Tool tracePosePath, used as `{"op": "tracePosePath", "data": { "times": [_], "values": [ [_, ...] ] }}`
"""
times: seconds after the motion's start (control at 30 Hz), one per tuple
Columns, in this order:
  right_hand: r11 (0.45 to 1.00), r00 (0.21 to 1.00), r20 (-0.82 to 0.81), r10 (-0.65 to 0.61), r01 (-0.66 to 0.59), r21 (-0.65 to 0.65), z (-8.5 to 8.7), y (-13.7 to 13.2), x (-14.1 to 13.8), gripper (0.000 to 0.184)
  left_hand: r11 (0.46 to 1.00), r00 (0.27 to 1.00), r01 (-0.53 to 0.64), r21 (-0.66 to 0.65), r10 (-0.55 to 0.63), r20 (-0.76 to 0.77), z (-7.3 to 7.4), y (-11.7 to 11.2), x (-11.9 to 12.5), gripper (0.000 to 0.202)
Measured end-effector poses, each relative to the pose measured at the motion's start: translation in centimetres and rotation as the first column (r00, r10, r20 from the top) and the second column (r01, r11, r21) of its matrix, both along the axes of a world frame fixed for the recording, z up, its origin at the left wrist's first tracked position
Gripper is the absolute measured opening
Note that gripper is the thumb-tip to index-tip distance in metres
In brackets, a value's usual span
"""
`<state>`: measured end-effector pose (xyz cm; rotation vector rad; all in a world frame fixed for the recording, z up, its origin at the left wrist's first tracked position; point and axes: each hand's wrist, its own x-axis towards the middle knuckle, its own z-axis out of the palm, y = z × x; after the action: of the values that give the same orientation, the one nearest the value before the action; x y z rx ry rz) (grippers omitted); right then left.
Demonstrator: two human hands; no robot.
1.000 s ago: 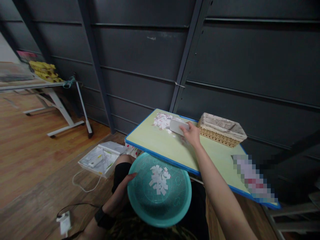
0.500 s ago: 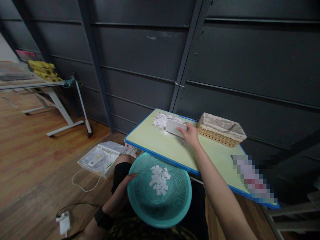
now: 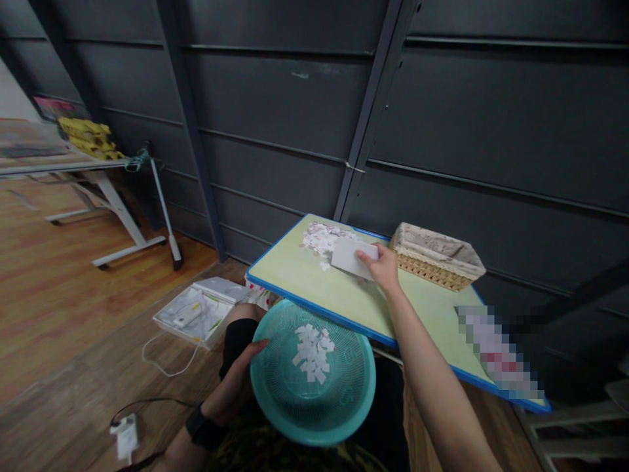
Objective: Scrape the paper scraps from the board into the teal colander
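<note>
My right hand [image 3: 384, 265] grips a flat white card [image 3: 351, 255] between thumb and fingers, over a pale green tabletop [image 3: 289, 262] edged in blue. Just left of the card lies a pile of small white paper pieces [image 3: 319, 237], with a few scraps loose at its near side. On my lap a teal plastic basket [image 3: 314, 426] is tilted toward me, its rim under the table's front edge. Several white paper pieces [image 3: 313, 354] lie in its bottom. My left hand [image 3: 250, 354] holds the basket by its left rim, thumb over the edge.
A cloth-lined wicker basket [image 3: 435, 262] stands at the table's back right, near a pixelated item [image 3: 501, 354]. On the floor at left are an open white box [image 3: 196, 311] with a cable and a white plug adapter [image 3: 125, 436]. A dark panel wall [image 3: 275, 111] rises behind the table.
My right hand has moved the white card slightly right and nearer, away from the paper pile. The left hand and the teal basket have stayed almost still.
</note>
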<state>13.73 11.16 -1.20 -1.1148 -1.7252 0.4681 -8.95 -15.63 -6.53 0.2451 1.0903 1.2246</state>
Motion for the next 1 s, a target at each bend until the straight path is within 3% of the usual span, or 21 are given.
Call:
{"op": "tracePosePath", "data": {
  "times": [0.2,0.37,0.63,0.9,1.0],
  "values": [
    [1.000,0.998,0.058,0.005,-0.004,-0.016,-0.2,-0.2,-0.4,0.033,1.000,1.000,-0.012,0.020,0.012,0.000,-1.0,0.2,-0.3,0.031],
    [0.999,0.997,0.072,-0.025,0.024,0.024,-0.3,-0.2,-0.6,0.033,1.000,1.000,0.004,0.026,-0.005,0.029,-1.0,0.1,-0.3,0.031],
    [1.000,0.998,0.063,-0.021,0.020,0.008,-0.4,0.0,-0.5,0.036,1.000,1.000,0.019,0.007,-0.019,-0.005,-1.4,0.1,-0.6,0.047],
    [0.997,0.997,0.053,-0.063,0.061,0.048,-0.2,-0.1,-0.5,0.035,0.999,1.000,0.019,0.048,-0.020,0.023,-1.3,0.1,-0.6,0.032],
    [0.999,0.998,0.062,-0.018,0.016,0.031,-0.3,-0.2,-0.7,0.035,0.998,0.999,0.027,0.065,-0.030,0.039,-1.6,0.2,-0.6,0.029]
  ]
}}
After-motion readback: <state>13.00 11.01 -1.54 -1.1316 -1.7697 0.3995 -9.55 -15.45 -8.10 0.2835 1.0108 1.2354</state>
